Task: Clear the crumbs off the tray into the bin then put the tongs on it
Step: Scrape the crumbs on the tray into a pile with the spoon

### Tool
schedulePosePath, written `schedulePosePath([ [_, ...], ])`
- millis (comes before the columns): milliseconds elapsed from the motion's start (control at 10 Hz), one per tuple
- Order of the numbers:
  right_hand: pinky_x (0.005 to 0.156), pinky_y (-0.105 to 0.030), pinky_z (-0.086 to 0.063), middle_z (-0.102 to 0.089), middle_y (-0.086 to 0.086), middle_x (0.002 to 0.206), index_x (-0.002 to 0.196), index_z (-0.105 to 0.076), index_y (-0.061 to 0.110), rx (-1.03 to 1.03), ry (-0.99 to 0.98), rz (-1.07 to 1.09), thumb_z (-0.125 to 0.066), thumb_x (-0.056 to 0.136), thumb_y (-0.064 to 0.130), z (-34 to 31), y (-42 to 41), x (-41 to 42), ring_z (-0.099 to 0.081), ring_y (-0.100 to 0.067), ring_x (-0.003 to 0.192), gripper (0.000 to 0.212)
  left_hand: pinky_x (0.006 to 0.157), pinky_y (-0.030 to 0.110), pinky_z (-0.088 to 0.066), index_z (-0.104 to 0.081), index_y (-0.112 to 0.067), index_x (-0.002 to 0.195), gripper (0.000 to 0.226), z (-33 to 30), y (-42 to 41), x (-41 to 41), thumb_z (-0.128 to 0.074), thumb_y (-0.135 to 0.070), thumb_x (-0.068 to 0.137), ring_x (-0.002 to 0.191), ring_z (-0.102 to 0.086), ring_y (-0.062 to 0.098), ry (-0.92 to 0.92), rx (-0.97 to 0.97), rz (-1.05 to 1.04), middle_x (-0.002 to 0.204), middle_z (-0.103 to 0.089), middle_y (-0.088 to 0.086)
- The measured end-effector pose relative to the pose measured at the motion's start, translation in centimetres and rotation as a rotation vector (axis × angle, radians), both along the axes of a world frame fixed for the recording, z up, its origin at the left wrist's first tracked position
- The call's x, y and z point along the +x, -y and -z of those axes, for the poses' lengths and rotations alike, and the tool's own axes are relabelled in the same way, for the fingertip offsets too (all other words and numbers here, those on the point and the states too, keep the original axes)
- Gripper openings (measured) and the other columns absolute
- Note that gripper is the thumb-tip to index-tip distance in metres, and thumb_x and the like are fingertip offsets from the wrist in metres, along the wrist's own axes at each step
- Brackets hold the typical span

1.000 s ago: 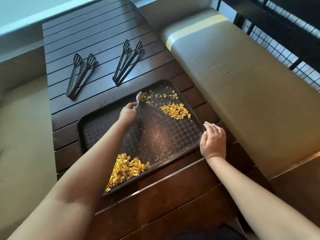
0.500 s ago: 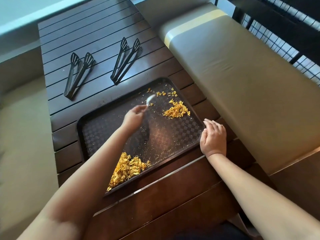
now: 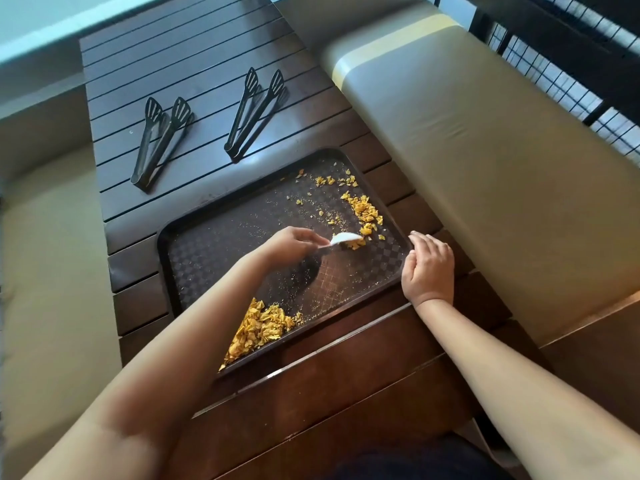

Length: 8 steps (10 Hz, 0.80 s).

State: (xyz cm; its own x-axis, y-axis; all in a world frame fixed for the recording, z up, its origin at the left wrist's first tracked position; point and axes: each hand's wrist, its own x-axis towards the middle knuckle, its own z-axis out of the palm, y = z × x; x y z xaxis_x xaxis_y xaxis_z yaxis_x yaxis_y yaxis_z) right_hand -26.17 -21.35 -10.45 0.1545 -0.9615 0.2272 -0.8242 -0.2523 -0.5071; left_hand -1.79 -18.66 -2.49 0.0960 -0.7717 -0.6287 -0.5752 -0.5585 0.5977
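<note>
A dark checkered tray point(image 3: 207, 244) lies on the slatted wooden table. A heap of yellow crumbs point(image 3: 259, 327) sits in its near corner, and a smaller scatter of crumbs point(image 3: 363, 211) lies by its far right side. My left hand point(image 3: 291, 242) is over the tray's middle, shut on a small white scraper point(image 3: 343, 238) whose tip touches the right-hand crumbs. My right hand point(image 3: 429, 268) rests on the tray's right rim, fingers curled over the edge. Two black tongs lie beyond the tray: the left tongs point(image 3: 161, 142) and the right tongs point(image 3: 254, 110). No bin is visible.
Beige padded benches run along both sides of the table, the right bench point(image 3: 485, 168) and the left bench point(image 3: 45, 254). A black wire railing point(image 3: 571, 64) stands at the far right. The table's near end point(image 3: 346, 375) is smooth brown wood.
My left hand has swept the white scraper from the tray's far middle rightward and nearer, into the right-hand crumbs. My right hand has stayed on the rim.
</note>
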Motion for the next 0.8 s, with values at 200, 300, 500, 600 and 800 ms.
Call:
schedulePosePath([
  [200,0.093,-0.046,-0.043,-0.066,-0.014,0.112,0.108,-0.065,0.000,-0.002,0.003,0.000,-0.030,0.083,0.022,0.0,-0.1,0.0,-0.059,-0.035,0.103,0.048,0.048,0.012,-0.038,-0.062,-0.021,0.116,0.026,-1.6,-0.5,1.6,-0.049,-0.015,0.095,0.052,-0.045,-0.003,-0.022,-0.095,-0.112,0.086,-0.059,-0.008],
  [300,0.093,-0.047,-0.043,-0.066,-0.014,0.112,0.108,-0.065,0.000,0.000,0.005,0.002,-0.030,0.083,0.022,-0.1,-0.1,0.1,-0.059,-0.035,0.103,0.048,0.036,0.012,-0.029,-0.059,-0.018,0.120,0.028,-1.0,-0.2,2.7,-0.043,-0.016,0.098,0.040,-0.035,0.001,0.002,-0.216,-0.438,0.073,-0.053,-0.005],
  [500,0.093,-0.047,-0.043,-0.066,-0.014,0.112,0.108,-0.065,0.001,0.005,0.001,0.007,-0.030,0.083,0.022,0.0,-0.1,-0.1,-0.058,-0.035,0.103,0.048,0.037,0.018,-0.030,-0.055,-0.018,0.128,0.032,0.1,0.0,3.1,-0.039,-0.019,0.100,0.045,-0.034,0.008,0.104,-0.172,-0.548,0.074,-0.053,-0.004],
  [600,0.093,-0.047,-0.043,-0.066,-0.014,0.112,0.108,-0.065,0.001,0.001,0.004,0.009,-0.030,0.083,0.022,0.0,-0.1,0.0,-0.058,-0.035,0.103,0.048,0.033,0.012,-0.029,-0.058,-0.020,0.123,0.029,0.2,-1.0,1.3,-0.044,-0.017,0.098,0.045,-0.033,0.006,0.024,-0.129,-0.374,0.097,-0.060,0.001],
  [800,0.093,-0.047,-0.043,-0.066,-0.014,0.112,0.108,-0.065,0.001,0.002,-0.003,0.007,-0.030,0.083,0.022,0.1,-0.1,0.0,-0.058,-0.035,0.103,0.048,0.050,0.018,-0.037,-0.064,-0.026,0.115,0.029,0.1,-2.5,-0.4,-0.047,-0.013,0.095,0.061,-0.045,0.014,-0.014,-0.030,-0.018,0.097,-0.060,-0.006],
])
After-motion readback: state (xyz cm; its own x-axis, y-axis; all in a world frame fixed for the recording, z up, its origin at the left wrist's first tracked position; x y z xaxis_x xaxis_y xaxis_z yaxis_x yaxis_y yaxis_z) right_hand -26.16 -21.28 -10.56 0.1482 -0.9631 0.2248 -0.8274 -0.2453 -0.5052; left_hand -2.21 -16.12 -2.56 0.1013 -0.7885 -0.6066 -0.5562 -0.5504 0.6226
